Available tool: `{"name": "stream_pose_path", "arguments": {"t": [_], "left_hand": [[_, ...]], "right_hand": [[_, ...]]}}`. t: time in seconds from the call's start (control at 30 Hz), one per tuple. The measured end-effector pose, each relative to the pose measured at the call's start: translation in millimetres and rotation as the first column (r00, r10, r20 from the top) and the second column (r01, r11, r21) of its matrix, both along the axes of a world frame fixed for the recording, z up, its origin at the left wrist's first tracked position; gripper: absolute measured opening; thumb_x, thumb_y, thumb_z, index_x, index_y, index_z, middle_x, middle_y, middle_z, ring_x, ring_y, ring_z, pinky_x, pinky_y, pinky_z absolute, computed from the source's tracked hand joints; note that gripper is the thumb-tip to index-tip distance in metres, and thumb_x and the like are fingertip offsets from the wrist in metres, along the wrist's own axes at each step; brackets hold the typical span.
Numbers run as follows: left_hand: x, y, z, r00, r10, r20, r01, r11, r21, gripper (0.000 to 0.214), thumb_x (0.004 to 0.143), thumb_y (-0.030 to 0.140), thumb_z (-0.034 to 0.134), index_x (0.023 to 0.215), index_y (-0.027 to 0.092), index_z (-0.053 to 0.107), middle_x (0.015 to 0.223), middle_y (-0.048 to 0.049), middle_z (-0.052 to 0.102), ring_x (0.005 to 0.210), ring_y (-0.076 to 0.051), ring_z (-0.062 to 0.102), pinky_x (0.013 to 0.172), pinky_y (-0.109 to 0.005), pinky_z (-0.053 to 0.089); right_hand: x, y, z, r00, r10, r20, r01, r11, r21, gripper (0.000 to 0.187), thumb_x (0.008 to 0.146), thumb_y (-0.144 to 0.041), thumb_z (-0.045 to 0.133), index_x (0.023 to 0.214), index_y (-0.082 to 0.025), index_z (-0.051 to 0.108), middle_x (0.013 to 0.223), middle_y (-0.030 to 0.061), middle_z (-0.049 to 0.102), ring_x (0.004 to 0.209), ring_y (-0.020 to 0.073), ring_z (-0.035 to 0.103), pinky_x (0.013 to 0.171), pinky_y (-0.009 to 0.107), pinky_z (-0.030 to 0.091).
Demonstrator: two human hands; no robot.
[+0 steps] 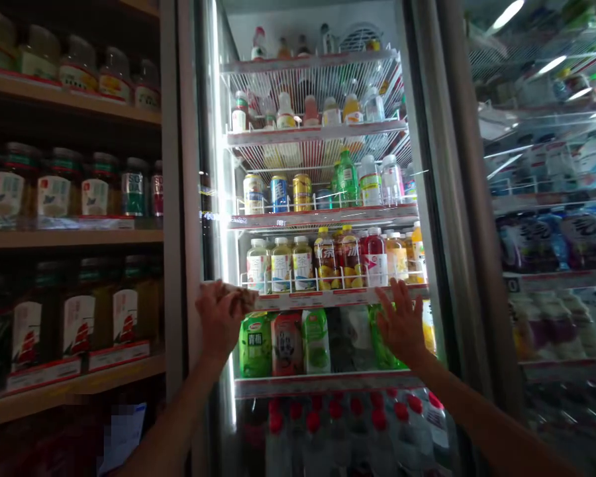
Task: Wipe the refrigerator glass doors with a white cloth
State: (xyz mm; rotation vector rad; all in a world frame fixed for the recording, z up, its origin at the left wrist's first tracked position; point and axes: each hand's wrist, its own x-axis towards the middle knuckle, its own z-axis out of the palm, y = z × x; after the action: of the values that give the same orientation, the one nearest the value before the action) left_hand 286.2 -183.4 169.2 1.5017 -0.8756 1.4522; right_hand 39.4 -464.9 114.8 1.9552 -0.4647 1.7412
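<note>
My left hand (219,318) is closed around a crumpled, brownish cloth (242,297) at the left side of a lit drinks fridge. Part of the cloth sticks out to the right, in front of the edge of a shelf (322,299). My right hand (401,321) holds nothing; its fingers are spread and raised before the right end of that shelf. Behind it is a green bottle (385,348), partly hidden. Between my hands stand a green carton-like pack (255,344), a red one (287,344) and a light green bottle (316,341).
Upper shelves hold cans (279,193) and bottles (326,258). Red-capped bottles (312,424) fill the bottom. Wooden shelves with jars (97,189) stand at left. Beyond a metal door frame (457,199) at right is another stocked cooler (551,232).
</note>
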Motion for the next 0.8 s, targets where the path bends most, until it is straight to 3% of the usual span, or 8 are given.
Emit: {"name": "stream_pose_path", "arguments": {"t": [0.17,0.27,0.37,0.43,0.57,0.67,0.73,0.8], "left_hand": [[-11.5,-13.1,7.3,0.997,0.028,-0.070,-0.044,0.970,-0.239,0.018,0.077,0.023,0.051,0.091,0.014,0.057,0.103,-0.0130,0.052,0.107,-0.028,0.047,0.094,-0.051,0.040],[-45.1,-42.8,-0.3,0.993,-0.089,0.076,0.092,0.995,-0.047,0.015,0.079,0.024,0.048,0.087,0.015,0.056,0.106,-0.0127,0.052,0.106,-0.025,0.047,0.092,-0.045,0.042],[-74.8,-68.8,-2.8,0.939,-0.265,0.219,0.213,0.949,0.234,0.011,0.081,0.022,0.047,0.075,0.018,0.055,0.097,-0.0074,0.056,0.097,-0.019,0.051,0.089,-0.037,0.044],[-79.2,-75.1,-1.1,0.921,-0.286,0.265,0.204,0.933,0.297,0.009,0.081,0.020,0.048,0.078,0.019,0.055,0.094,-0.0058,0.058,0.097,-0.018,0.052,0.091,-0.035,0.044],[-49.7,-54.6,8.4,0.949,-0.200,0.243,0.153,0.968,0.200,0.017,0.080,0.013,0.043,0.092,0.017,0.055,0.104,-0.0098,0.055,0.107,-0.021,0.048,0.095,-0.038,0.042],[-27.3,-37.2,17.1,0.993,-0.076,0.090,0.081,0.995,-0.055,0.018,0.076,0.011,0.043,0.090,0.015,0.054,0.117,-0.0155,0.048,0.116,-0.026,0.043,0.097,-0.045,0.039],[-29.7,-41.9,19.2,0.999,-0.039,-0.009,0.036,0.982,-0.186,0.015,0.074,0.012,0.045,0.086,0.016,0.054,0.129,-0.0161,0.041,0.123,-0.027,0.038,0.100,-0.047,0.037],[-45.3,-59.9,16.5,0.995,-0.072,0.063,0.079,0.991,-0.111,0.018,0.075,0.012,0.045,0.088,0.016,0.056,0.137,-0.0140,0.036,0.130,-0.027,0.030,0.104,-0.047,0.033]], "right_hand": [[2.0,10.4,-0.2,1.000,0.014,0.010,-0.015,0.998,0.055,0.064,0.087,-0.024,0.043,0.144,-0.026,0.015,0.149,0.0133,0.018,0.137,0.0302,0.017,0.104,0.055,0.020],[3.4,12.8,-4.9,1.000,0.017,0.021,-0.018,0.997,0.071,0.063,0.087,-0.024,0.042,0.144,-0.025,0.016,0.149,0.0135,0.019,0.137,0.0304,0.018,0.104,0.054,0.022],[3.5,9.9,-10.2,1.000,0.016,0.004,-0.016,0.999,0.035,0.064,0.087,-0.025,0.043,0.144,-0.026,0.014,0.150,0.0120,0.016,0.137,0.0298,0.019,0.105,0.053,0.022],[2.8,7.0,-12.6,1.000,0.009,-0.008,-0.009,1.000,0.011,0.065,0.086,-0.024,0.043,0.145,-0.025,0.013,0.151,0.0115,0.015,0.137,0.0296,0.018,0.105,0.052,0.023],[0.4,5.6,-15.4,1.000,-0.002,-0.028,0.003,1.000,0.016,0.066,0.086,-0.022,0.043,0.145,-0.025,0.013,0.151,0.0103,0.013,0.137,0.0283,0.017,0.105,0.051,0.024],[-3.2,8.1,-15.2,0.999,0.010,-0.046,-0.009,1.000,0.024,0.065,0.087,-0.023,0.043,0.145,-0.024,0.014,0.151,0.0098,0.013,0.138,0.0278,0.016,0.106,0.051,0.023],[-7.0,8.3,-12.1,0.997,0.014,-0.074,-0.013,1.000,0.020,0.063,0.088,-0.024,0.042,0.144,-0.024,0.015,0.151,0.0096,0.015,0.137,0.0275,0.017,0.106,0.051,0.022],[-11.0,5.7,-6.9,0.998,0.000,-0.061,0.002,1.000,0.022,0.060,0.089,-0.025,0.040,0.144,-0.026,0.016,0.150,0.0093,0.019,0.137,0.0271,0.020,0.106,0.051,0.022]]}}
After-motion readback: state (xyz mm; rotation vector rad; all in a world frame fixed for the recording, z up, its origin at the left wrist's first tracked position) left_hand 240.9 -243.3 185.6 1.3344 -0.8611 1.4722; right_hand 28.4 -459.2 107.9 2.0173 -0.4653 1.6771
